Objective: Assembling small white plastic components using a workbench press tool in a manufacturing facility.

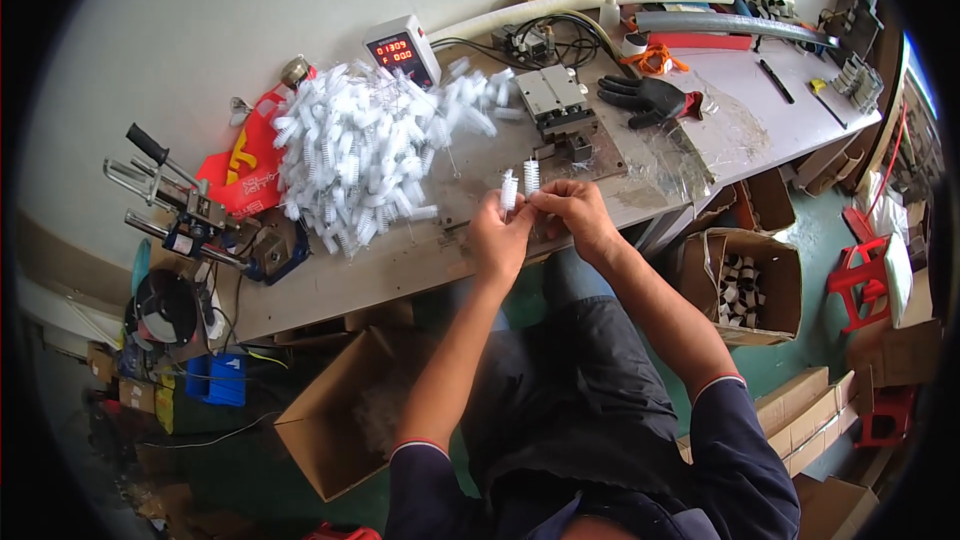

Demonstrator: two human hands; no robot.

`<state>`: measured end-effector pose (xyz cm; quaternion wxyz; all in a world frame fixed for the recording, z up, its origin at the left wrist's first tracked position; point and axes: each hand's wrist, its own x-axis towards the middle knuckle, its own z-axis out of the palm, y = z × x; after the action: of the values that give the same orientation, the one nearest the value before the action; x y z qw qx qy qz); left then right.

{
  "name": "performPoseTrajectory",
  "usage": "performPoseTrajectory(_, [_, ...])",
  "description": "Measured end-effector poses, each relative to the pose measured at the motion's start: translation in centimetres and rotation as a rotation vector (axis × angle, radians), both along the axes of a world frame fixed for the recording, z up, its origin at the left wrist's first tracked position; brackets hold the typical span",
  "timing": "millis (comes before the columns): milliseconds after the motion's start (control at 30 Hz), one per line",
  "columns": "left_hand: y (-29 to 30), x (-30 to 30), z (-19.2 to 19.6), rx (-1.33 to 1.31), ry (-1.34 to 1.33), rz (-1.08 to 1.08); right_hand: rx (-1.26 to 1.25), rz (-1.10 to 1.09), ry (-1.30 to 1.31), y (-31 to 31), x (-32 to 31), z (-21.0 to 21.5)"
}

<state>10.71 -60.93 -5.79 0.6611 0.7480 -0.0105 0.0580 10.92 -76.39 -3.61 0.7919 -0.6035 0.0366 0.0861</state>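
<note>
Right now I'm sitting at the bench with my forearms reaching forward over my lap, and both hands are closed in a pinch just above the near edge of the table. My left hand is gripping one small white brush upright by its wire stem, and my right hand is pinching a second brush just beside it, the two bristle heads standing side by side. I'm judging that the step goes best if I'm keeping my fingertips low on the stems, so the bristles are not getting crushed, and holding the two level. Just beyond my hands the small metal press is waiting, and to its left the big heap of white brushes is lying within easy reach. Farther back the counter box with red digits is standing, and a black glove is lying off to the right.
</note>
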Motion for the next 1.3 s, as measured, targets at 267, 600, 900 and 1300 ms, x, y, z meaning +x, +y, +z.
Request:
performPoseTrajectory(267, [1.0,4.2,1.5,0.039,-0.183,0.111,-0.677,-0.297,-0.179,-4.2,2.1,-1.9])
performPoseTrajectory(600, [2.7,8.8,-0.5,0.262,-0.343,0.192,-1.09,-0.458,-0.188,-2.5,3.2,-1.0])
performPoseTrajectory(900, [2.4,8.8,-0.6,0.25,-0.392,0.143,-1.117,-0.508,-0.178,-1.8,3.8,-1.0])
performPoseTrajectory(1300, [2.7,8.6,-0.8,0.272,-0.39,0.165,-1.119,-0.599,-0.193,-1.0,3.8,-1.9])
